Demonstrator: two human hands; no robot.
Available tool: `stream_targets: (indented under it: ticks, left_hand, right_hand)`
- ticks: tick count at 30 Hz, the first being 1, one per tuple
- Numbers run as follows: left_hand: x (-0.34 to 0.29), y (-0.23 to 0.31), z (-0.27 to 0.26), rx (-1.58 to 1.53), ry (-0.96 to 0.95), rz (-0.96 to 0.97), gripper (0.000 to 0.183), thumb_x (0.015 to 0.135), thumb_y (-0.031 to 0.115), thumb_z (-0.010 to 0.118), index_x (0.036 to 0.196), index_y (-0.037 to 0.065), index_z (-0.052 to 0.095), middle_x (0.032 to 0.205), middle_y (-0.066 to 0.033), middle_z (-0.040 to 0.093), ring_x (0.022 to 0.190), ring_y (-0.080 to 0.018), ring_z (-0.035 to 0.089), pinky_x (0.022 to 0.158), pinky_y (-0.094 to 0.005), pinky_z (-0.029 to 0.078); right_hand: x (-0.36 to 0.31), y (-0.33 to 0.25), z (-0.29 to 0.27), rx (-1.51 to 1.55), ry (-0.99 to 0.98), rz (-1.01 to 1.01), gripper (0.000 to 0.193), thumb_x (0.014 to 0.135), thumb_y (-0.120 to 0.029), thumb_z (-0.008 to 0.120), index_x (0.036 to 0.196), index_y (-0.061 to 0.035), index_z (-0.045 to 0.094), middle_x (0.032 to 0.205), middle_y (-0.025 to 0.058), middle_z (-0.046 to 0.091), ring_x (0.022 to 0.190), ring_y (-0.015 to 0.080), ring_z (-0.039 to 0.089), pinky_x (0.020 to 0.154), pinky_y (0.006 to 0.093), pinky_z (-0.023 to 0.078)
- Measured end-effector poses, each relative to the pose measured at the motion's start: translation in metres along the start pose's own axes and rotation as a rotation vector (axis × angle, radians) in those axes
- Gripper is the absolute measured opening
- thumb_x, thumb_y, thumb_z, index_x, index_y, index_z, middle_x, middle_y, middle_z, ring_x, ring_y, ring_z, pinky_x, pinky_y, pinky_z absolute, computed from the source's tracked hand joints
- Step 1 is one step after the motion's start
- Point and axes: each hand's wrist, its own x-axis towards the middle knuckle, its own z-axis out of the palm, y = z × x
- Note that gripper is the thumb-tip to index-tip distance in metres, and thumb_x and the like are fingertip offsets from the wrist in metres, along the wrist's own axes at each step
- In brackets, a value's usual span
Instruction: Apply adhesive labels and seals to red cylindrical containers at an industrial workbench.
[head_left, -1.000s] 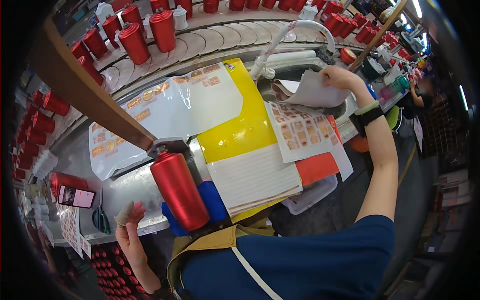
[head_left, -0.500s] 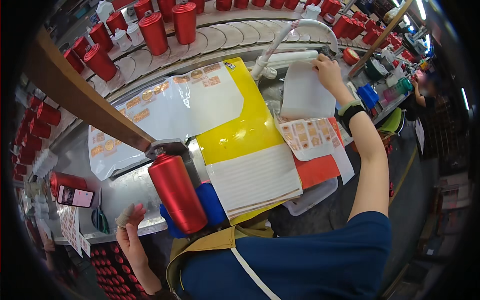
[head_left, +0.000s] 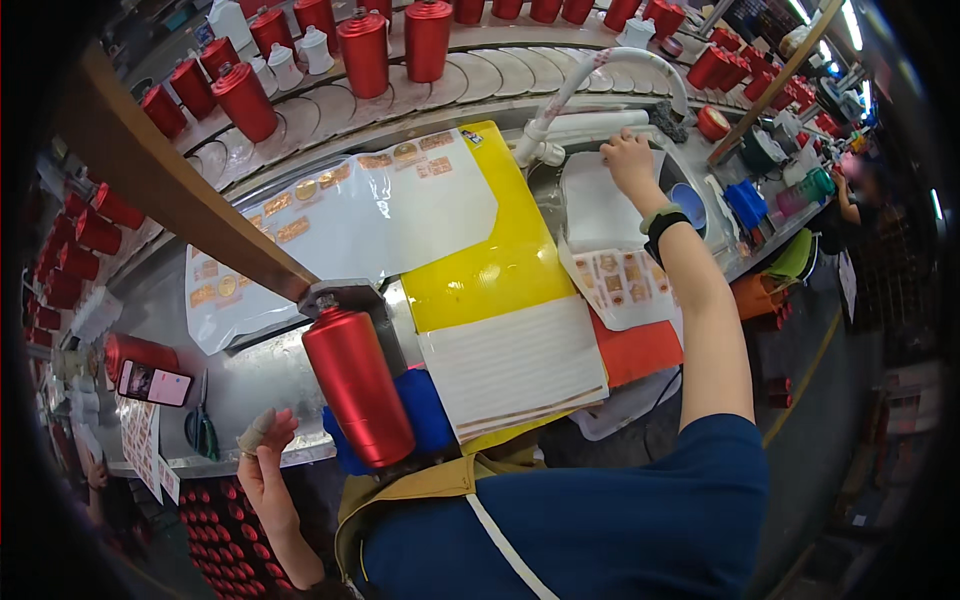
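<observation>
Beneath the bent fingers of a worker's right hand (head_left: pixel 630 165), a blank white sheet (head_left: pixel 600 212) covers part of a sink (head_left: pixel 543 188). The fingertips touch the sheet near its far end, held close together; whether they pinch it or only press on it cannot be told from this angle. Nearer the worker than those fingers, a sticker sheet (head_left: pixel 622 288) lies partly over a red sheet (head_left: pixel 640 352). A white tap (head_left: pixel 602 60) arches just beyond the fingertips, and a blue bowl (head_left: pixel 690 205) sits to their right. The left hand (head_left: pixel 268 458) is raised, its fingers parted and empty, one digit wearing a beige cover (head_left: pixel 257 432). Right of these fingers, a red bottle (head_left: pixel 358 385) lies tilted, its lower end over a blue cloth (head_left: pixel 428 408). To their left, scissors (head_left: pixel 202 432) rest on a metal counter (head_left: pixel 250 380), with a phone (head_left: pixel 154 383) farther left.
</observation>
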Motion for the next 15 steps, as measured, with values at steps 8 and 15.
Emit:
stream_targets:
  ticks: [8, 15]
  left_hand:
    - [-0.008, 0.002, -0.003, -0.008, 0.034, -0.019, 0.040, 0.113, 0.023, 0.041, 0.138, -0.004, 0.056, 0.129, -0.0194, 0.068, 0.114, -0.0251, 0.068, 0.102, -0.0384, 0.052]
    - [-0.012, 0.005, -0.005, 0.019, 0.015, -0.008, 0.044, 0.114, 0.030, 0.040, 0.140, -0.001, 0.056, 0.131, -0.0182, 0.067, 0.115, -0.0239, 0.067, 0.102, -0.0363, 0.050]
  right_hand:
    - [0.002, -0.016, 0.061, 0.373, -0.219, 0.262, 0.012, 0.087, -0.014, 0.068, 0.097, -0.0092, 0.071, 0.100, 0.0124, 0.069, 0.104, 0.0341, 0.068, 0.084, 0.0501, 0.054]
    - [-0.009, -0.001, 0.082, 0.629, -0.437, 0.394, 0.058, 0.086, 0.001, 0.061, 0.143, 0.0017, 0.050, 0.121, 0.0280, 0.069, 0.113, 0.0481, 0.063, 0.096, 0.0528, 0.051]
